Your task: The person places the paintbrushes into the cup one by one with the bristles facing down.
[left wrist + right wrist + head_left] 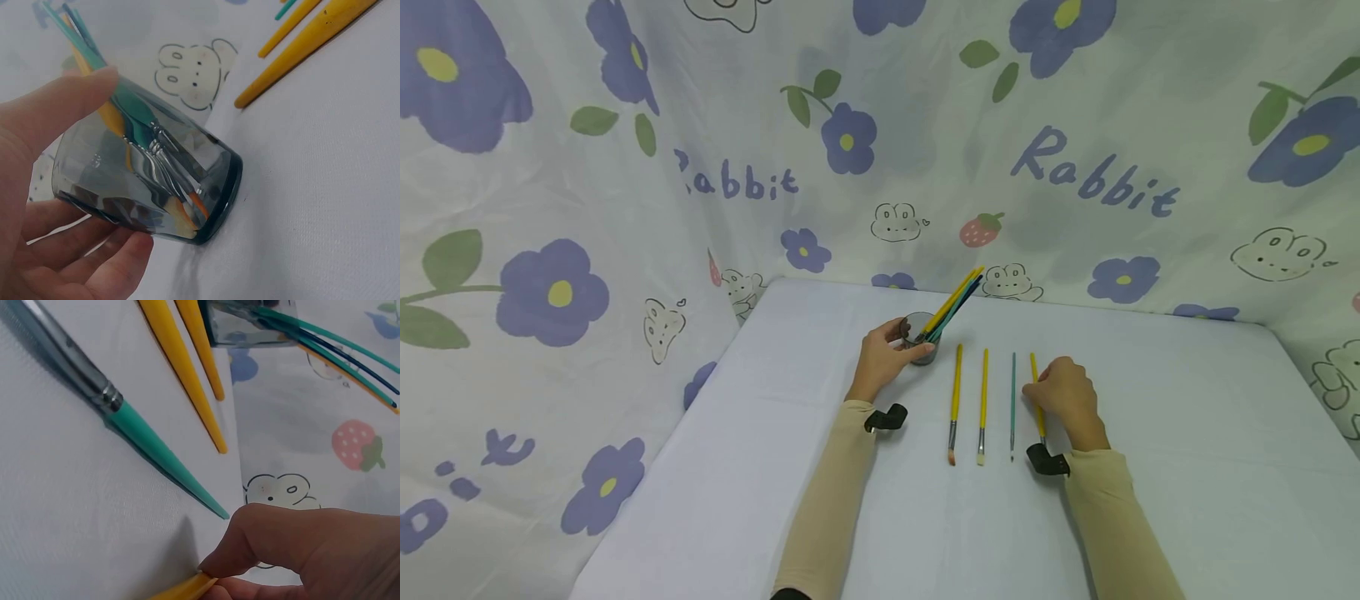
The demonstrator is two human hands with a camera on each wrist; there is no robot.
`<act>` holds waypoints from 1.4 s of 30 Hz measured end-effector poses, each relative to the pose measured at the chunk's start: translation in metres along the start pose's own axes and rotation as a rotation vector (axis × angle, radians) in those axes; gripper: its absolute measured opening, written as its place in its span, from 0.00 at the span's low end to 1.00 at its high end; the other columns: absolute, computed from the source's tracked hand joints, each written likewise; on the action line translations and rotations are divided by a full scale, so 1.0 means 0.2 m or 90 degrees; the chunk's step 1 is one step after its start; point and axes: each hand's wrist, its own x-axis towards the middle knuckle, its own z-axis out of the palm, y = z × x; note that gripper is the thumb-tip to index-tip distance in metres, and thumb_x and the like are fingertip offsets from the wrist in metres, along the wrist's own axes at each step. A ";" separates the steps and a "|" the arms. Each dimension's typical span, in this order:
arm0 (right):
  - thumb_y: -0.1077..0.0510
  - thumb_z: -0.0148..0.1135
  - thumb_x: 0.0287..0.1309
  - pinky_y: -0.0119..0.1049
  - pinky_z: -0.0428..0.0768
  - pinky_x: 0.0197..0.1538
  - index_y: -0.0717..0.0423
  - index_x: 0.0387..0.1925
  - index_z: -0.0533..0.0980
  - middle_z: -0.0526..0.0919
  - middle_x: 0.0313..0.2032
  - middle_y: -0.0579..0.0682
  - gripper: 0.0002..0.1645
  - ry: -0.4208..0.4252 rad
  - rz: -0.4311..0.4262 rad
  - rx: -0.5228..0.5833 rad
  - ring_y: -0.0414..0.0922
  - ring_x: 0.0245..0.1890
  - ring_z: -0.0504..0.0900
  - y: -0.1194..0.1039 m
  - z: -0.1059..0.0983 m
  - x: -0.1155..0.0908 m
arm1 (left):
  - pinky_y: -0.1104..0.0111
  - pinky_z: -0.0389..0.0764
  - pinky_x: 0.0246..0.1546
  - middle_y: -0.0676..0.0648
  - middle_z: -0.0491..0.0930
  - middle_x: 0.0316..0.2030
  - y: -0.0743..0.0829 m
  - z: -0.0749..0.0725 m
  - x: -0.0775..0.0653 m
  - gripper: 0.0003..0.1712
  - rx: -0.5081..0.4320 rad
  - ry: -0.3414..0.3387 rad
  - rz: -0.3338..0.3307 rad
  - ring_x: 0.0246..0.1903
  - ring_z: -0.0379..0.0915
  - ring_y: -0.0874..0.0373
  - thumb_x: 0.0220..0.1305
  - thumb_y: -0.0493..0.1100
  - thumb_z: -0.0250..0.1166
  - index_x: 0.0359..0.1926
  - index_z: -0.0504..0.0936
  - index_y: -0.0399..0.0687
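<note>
My left hand [883, 358] grips a smoky glass cup [181, 169], thumb on one side and fingers on the other. Several paintbrushes [953, 302] with yellow, teal and dark handles lean in it, bristles down. At the right, my right hand [1063, 392] pinches the handle of a yellow paintbrush [1033, 367] between thumb and fingers; in the right wrist view only a short piece of that yellow handle [184, 590] shows. To its left lie a teal paintbrush [1013, 400] and two yellow paintbrushes, one thinner [983, 392] and one with brown bristles [956, 387].
A white cloth covers the table [1210, 433]. Behind and at the left hangs a white curtain [925, 142] printed with purple flowers, rabbits and lettering. The loose brushes lie roughly parallel, between the two hands.
</note>
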 end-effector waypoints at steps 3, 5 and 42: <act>0.54 0.70 0.55 0.36 0.74 0.25 0.66 0.37 0.78 0.82 0.35 0.61 0.18 -0.002 -0.002 -0.008 0.51 0.29 0.79 -0.01 0.00 -0.01 | 0.55 0.84 0.63 0.37 0.81 0.62 0.00 0.00 0.00 0.48 -0.003 0.001 0.003 0.65 0.77 0.43 0.53 0.55 0.81 0.70 0.75 0.39; 0.54 0.70 0.55 0.36 0.74 0.25 0.66 0.36 0.78 0.82 0.34 0.61 0.18 -0.001 -0.004 -0.013 0.51 0.28 0.79 -0.01 0.00 -0.01 | 0.55 0.84 0.63 0.37 0.81 0.62 0.00 0.00 0.00 0.47 -0.005 0.002 0.005 0.65 0.77 0.43 0.53 0.55 0.81 0.70 0.75 0.39; 0.55 0.68 0.60 0.30 0.79 0.29 0.71 0.45 0.81 0.88 0.27 0.54 0.21 -0.028 -0.034 0.144 0.42 0.26 0.83 0.01 -0.10 0.00 | 0.55 0.84 0.64 0.37 0.81 0.62 0.01 0.00 0.00 0.48 0.000 0.001 0.002 0.65 0.76 0.43 0.54 0.55 0.81 0.70 0.75 0.39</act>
